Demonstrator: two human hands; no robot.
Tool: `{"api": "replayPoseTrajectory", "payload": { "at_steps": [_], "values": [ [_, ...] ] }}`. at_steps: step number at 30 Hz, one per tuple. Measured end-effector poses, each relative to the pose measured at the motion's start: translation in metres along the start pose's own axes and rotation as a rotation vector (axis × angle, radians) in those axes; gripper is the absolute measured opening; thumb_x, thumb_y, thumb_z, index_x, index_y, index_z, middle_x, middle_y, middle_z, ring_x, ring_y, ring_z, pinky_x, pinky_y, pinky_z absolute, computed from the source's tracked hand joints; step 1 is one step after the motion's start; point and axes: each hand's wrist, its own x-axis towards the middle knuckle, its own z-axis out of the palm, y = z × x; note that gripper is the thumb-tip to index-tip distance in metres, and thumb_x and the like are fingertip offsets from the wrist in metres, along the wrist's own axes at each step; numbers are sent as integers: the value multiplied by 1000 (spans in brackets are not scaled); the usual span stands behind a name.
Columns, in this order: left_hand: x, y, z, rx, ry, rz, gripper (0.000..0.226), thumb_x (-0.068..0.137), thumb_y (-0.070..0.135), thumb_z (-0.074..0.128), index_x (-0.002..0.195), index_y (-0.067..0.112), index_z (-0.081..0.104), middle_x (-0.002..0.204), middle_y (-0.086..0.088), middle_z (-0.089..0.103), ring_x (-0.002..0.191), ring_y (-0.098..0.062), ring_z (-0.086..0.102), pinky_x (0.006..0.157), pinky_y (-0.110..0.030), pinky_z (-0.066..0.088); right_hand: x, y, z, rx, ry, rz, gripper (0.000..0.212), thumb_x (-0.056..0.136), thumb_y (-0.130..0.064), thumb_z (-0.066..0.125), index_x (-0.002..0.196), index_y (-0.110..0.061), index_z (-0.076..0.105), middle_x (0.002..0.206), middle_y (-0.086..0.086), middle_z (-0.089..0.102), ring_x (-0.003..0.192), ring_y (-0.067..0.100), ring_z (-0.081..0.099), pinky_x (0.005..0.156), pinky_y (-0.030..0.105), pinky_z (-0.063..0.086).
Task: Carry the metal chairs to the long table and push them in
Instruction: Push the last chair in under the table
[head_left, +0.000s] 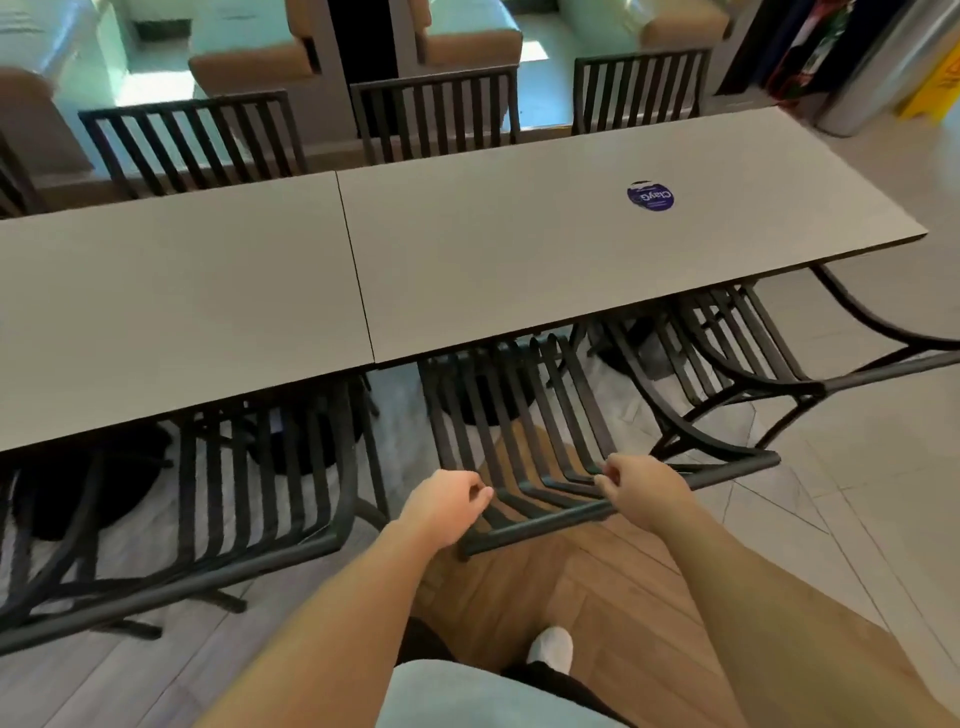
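Observation:
A black metal chair (524, 415) with a slatted back stands at the near side of the long grey table (519, 249), its seat partly under the tabletop. My right hand (644, 486) grips the chair's top rail (550, 519) near its middle. My left hand (447, 501) is over the rail's left end with fingers curled; whether they hold the rail or a slat is unclear. Two more metal chairs, one left (270, 467) and one right (737, 332), are pushed in along the near side.
Three metal chairs (436, 114) line the table's far side, with padded booths behind them. A round purple sticker (650, 196) lies on the tabletop. A steel bin (883, 67) and a yellow floor sign (935, 83) stand at the far right. My white shoe (550, 647) is on the wood floor.

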Motion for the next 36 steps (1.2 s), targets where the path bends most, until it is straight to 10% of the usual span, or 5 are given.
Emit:
{"api": "replayPoseTrajectory", "payload": {
  "at_steps": [13,22,31,36],
  "values": [
    [37,45,-2,30,-49,48,33,105,48,47,117,25,67,85,10,65,72,-4,63,64,-21,48,28,34,-18,48,-49,34,23,104,-45,51,106,-25,62,89,-6,64,82,13,61,73,34,51],
    [37,53,14,-31,-50,-20,32,105,48,49,119,25,66,94,9,68,83,-5,65,85,-32,59,50,69,-7,71,-97,-35,23,101,-48,56,106,-27,63,93,-8,64,86,11,61,81,34,55],
    [21,90,84,-42,-117,-226,75,85,84,47,140,34,55,126,9,60,111,-11,59,94,-30,50,74,141,-1,-22,-298,-265,76,77,-89,51,129,-34,59,123,-10,58,108,12,59,89,31,53],
    [31,106,107,217,19,-281,63,86,80,52,138,45,55,115,13,61,103,-9,60,88,-30,52,93,165,9,-243,-225,-435,47,87,-65,63,123,-35,60,116,-11,59,104,12,59,89,35,54]
  ]
}}
